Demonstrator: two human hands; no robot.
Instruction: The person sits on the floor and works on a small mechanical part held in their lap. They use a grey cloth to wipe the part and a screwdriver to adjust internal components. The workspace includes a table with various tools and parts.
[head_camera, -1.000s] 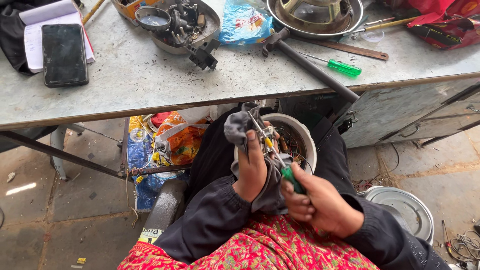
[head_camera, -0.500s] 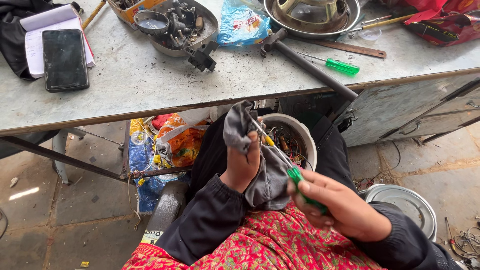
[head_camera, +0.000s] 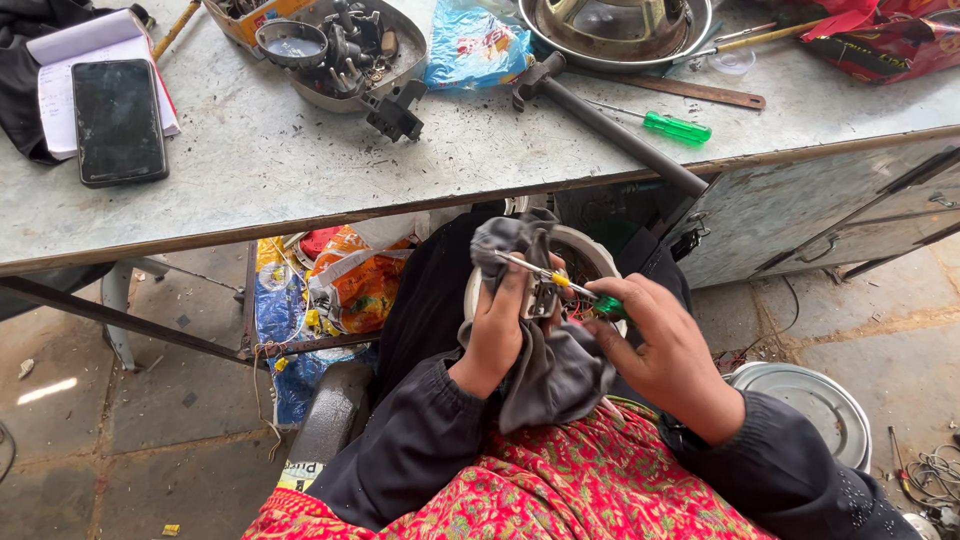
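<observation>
Both hands busy over the lap – a grey rag and a small screwdriver worked at a round white appliance shell.

The left hand (head_camera: 497, 335) is closed around the grey rag (head_camera: 545, 365), pressing it against a small metal part (head_camera: 541, 296) at the rim of the white shell (head_camera: 585, 250), which sits on the person's lap just below the tabletop (head_camera: 250, 170) edge. The right hand (head_camera: 668, 355) grips a green-handled screwdriver (head_camera: 560, 282), its shaft slanting up and left across the rag – the tip lies near the rag's top fold. Coloured wires show inside the shell. On the tabletop, well apart from the hands, lie a second green screwdriver (head_camera: 672, 127), a black phone (head_camera: 118, 120) on a notebook, a tray of metal parts (head_camera: 355, 50) and a blue plastic bag (head_camera: 478, 45).
</observation>
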